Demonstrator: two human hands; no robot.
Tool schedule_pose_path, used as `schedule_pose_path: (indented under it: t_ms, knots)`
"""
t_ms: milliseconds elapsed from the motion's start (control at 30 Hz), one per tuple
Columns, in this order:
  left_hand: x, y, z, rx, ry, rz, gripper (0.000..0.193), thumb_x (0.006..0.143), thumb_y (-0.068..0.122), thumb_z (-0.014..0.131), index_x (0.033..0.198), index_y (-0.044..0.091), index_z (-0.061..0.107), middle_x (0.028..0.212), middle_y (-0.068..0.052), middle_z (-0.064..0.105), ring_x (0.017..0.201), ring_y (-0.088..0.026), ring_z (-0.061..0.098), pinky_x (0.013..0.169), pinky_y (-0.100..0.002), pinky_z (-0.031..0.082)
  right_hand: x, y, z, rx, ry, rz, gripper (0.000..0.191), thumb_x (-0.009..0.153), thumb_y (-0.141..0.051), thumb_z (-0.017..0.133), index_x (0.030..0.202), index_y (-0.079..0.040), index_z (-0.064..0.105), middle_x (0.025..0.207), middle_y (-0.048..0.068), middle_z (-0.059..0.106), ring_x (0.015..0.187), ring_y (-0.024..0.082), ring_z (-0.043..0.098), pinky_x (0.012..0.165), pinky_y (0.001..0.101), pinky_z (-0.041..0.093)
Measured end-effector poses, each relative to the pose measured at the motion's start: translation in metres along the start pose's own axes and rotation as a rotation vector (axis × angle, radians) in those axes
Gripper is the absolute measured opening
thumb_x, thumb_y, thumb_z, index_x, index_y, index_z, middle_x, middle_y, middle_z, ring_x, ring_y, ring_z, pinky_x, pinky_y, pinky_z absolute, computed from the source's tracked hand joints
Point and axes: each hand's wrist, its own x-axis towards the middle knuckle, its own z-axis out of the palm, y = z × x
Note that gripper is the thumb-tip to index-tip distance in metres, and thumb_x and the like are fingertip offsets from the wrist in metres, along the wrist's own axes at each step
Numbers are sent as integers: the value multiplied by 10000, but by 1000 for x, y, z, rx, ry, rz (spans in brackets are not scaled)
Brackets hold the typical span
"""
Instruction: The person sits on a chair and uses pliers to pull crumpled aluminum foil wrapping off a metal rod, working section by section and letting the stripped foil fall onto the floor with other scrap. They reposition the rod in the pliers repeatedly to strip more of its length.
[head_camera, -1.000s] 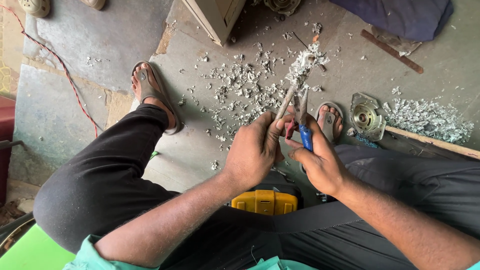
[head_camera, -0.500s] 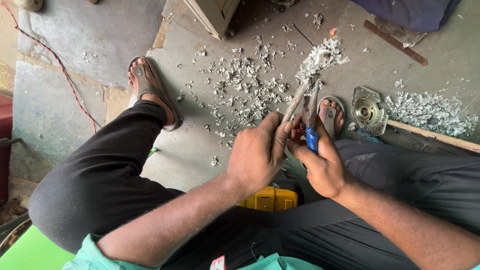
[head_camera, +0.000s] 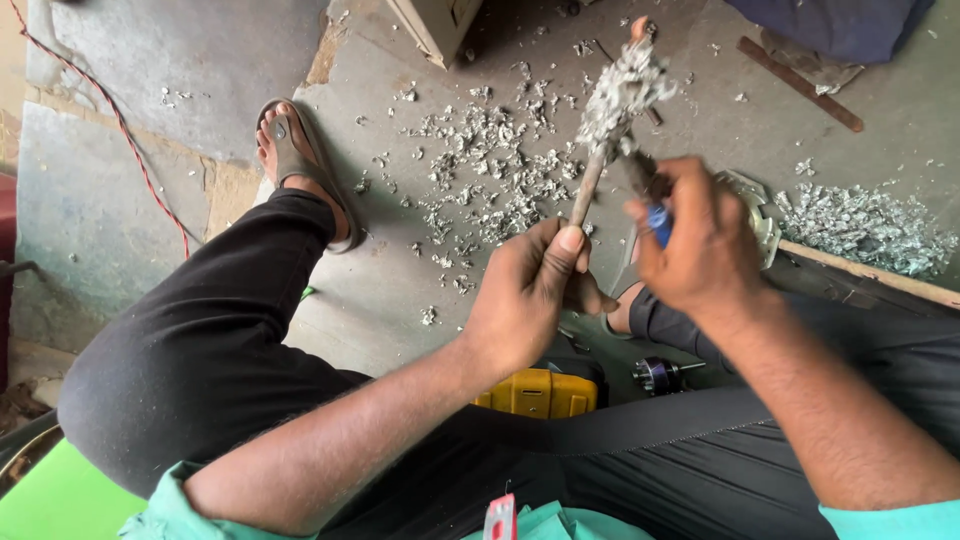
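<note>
Both shut tight: left hand (head_camera: 525, 300) fingers grip stick (head_camera: 588, 185) w/ grey clump, right hand (head_camera: 700, 245) fingers round blue-handled tool (head_camera: 659, 222).

Thin stick (head_camera: 588, 186) tilted up, topped with a grey shredded clump (head_camera: 622, 92); blue-handled tool (head_camera: 657, 222) just beside, above the floor.

- Grey concrete floor (head_camera: 180, 60), cracked, stained at the far left.
- Silvery shavings (head_camera: 490, 170) scattered on it, just beyond the hands.
- Denser shavings pile (head_camera: 865, 225) right of the hands, beside a wooden strip (head_camera: 870, 275).
- Red cord (head_camera: 120, 125) trails well left.
- Yellow power tool (head_camera: 535, 392) below the hands.
</note>
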Motion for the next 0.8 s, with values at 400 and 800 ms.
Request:
schedule_pose_path:
  t_ms: [400,800]
  knots:
    - [-31,100,-61,284,-403,205,495,1040,503,581,1181,29,597,1009,-117,749,1006,-208,731,929,-359,568,-1,3,3,144,-150,-11,184,982,-172,660,1082,-22,624,841,147,680,773,309,688,722,428,522]
    - [-24,87,-54,483,9,561,471,1163,444,461,1401,39,500,847,-63,683,842,-165,744,784,-333,588,-34,-74,23,552,-587,128,228,927,-218,720,1002,-35,607,696,87,638,630,209,626,606,373,511]
